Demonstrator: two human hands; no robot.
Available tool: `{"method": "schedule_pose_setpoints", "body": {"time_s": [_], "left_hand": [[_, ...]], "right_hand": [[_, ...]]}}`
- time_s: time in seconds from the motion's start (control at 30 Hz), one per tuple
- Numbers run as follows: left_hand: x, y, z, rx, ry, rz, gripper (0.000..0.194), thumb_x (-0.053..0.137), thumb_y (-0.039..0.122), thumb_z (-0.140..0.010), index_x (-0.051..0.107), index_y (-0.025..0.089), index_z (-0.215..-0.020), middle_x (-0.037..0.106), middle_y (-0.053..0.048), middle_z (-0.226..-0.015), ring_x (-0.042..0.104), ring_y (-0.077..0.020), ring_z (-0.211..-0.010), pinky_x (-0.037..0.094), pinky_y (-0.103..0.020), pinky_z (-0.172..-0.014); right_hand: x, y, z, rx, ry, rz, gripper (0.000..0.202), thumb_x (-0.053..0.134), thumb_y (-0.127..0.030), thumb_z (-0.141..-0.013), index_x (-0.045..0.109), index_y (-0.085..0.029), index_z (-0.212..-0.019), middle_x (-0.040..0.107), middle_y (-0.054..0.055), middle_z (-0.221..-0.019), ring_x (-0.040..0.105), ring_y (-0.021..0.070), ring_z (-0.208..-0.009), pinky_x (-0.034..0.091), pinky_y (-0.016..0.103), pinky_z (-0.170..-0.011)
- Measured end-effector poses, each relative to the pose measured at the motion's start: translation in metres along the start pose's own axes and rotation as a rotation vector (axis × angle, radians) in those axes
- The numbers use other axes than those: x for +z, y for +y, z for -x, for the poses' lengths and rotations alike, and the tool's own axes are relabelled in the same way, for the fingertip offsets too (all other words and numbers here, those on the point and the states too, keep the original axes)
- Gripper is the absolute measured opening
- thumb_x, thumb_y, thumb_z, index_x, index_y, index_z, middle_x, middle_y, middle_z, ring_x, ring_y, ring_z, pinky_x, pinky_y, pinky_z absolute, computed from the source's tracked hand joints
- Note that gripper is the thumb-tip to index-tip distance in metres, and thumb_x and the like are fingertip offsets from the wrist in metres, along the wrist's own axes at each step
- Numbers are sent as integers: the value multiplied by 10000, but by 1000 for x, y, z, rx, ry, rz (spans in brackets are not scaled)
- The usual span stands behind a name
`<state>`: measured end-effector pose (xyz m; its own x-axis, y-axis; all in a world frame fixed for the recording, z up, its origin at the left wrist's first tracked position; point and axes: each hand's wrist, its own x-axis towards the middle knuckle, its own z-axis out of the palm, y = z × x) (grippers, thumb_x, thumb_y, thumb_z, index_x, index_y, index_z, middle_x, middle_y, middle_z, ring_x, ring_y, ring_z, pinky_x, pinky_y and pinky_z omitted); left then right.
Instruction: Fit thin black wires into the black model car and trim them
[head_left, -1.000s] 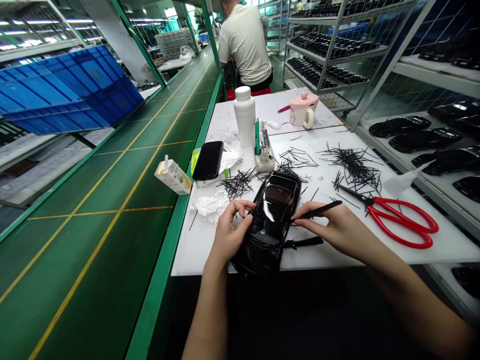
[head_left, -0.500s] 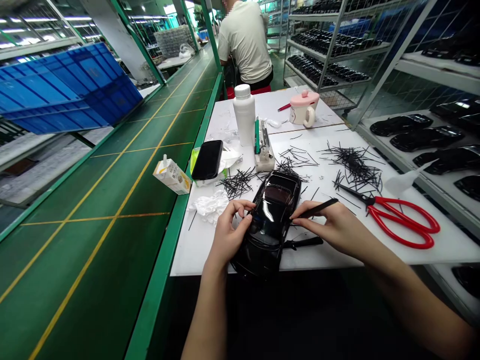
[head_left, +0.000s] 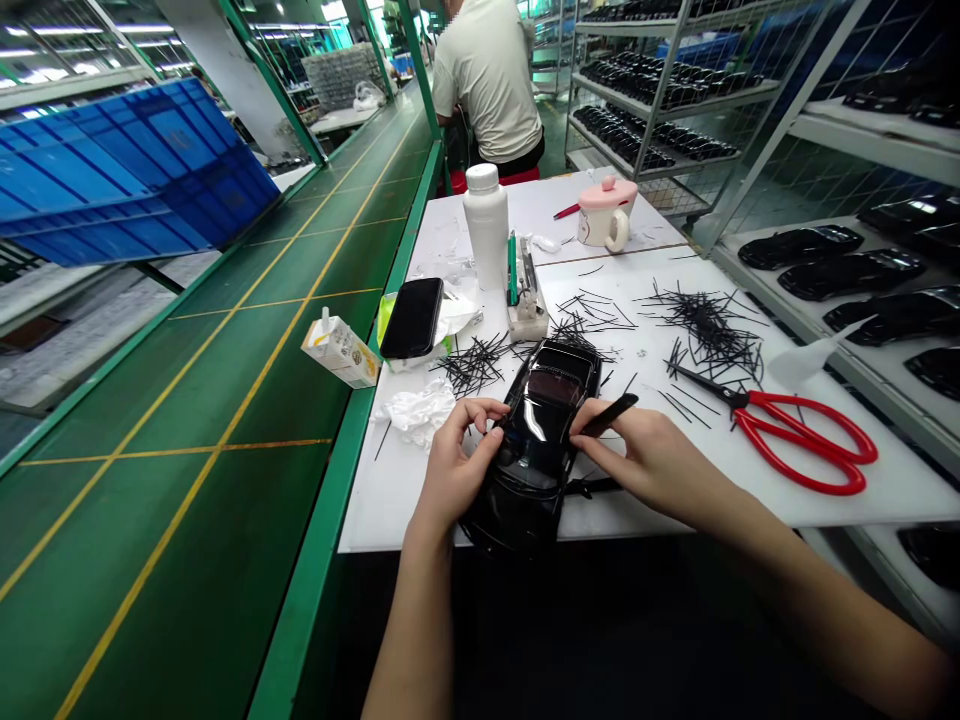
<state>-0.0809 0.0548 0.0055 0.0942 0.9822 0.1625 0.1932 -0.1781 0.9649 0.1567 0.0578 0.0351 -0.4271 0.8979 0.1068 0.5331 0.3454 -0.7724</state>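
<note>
A glossy black model car point(head_left: 534, 440) lies at the front edge of the white table point(head_left: 652, 350), its near end reaching over the edge. My left hand point(head_left: 463, 455) grips the car's left side between thumb and fingers. On the car's right side, my right hand point(head_left: 637, 450) pinches a dark, flat tool point(head_left: 613, 412), its fingertips at the car body. Another black tool point(head_left: 592, 487) lies partly under my right hand. Thin black strips point(head_left: 709, 330) are scattered in piles beyond the car. Red-handled scissors point(head_left: 810, 435) rest to the right.
A white bottle point(head_left: 487, 228), a small metal-and-green device point(head_left: 525, 290), a phone point(head_left: 412, 317), a drink carton point(head_left: 341, 350) and a pink-lidded mug point(head_left: 606, 214) stand around. The green conveyor point(head_left: 247, 380) runs along the left. Racks of black cars point(head_left: 851, 275) are at right; a person point(head_left: 491, 85) sits ahead.
My right hand has moved slightly left with the dark tool, closer over the car's right side. My left hand stays on the car. The view has shifted slightly.
</note>
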Motion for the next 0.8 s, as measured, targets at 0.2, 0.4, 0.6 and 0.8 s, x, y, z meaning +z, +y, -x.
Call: {"method": "schedule_pose_setpoints", "body": {"time_s": [0.2, 0.4, 0.6, 0.8], "left_hand": [[-1, 2, 2, -6, -8, -1, 219, 591, 209, -903, 405, 233, -789, 671, -65, -1083, 616, -215, -1086, 425, -376, -1012], [-1, 3, 2, -7, -13, -3, 218, 590, 208, -901, 408, 234, -786, 670, -69, -1091, 615, -220, -1095, 426, -380, -1013], [-1, 2, 1, -3, -15, -2, 221, 597, 217, -898, 409, 233, -781, 675, -72, -1088, 619, -224, -1086, 433, -378, -1008], [-1, 2, 2, -13, -16, -3, 217, 584, 208, -906, 405, 233, -786, 666, -67, -1103, 610, -213, -1098, 429, -367, -1009]], "right_hand": [[5, 1, 7, -31, 43, -24, 93, 511, -219, -940, 603, -225, -926, 674, 5, -836, 578, 152, -635, 397, 267, -540], [-7, -4, 14, -59, 193, -66, 60, 534, -213, -940, 588, -235, -926, 663, 40, -858, 627, 204, -766, 466, 313, -649], [-15, -1, 8, -56, 128, -133, 51, 578, -218, -930, 609, -235, -892, 646, 17, -820, 631, 195, -789, 494, 324, -727], [2, 6, 4, -3, 73, -90, 71, 559, -225, -930, 618, -229, -892, 662, 4, -797, 625, 182, -738, 459, 307, -661]]}}
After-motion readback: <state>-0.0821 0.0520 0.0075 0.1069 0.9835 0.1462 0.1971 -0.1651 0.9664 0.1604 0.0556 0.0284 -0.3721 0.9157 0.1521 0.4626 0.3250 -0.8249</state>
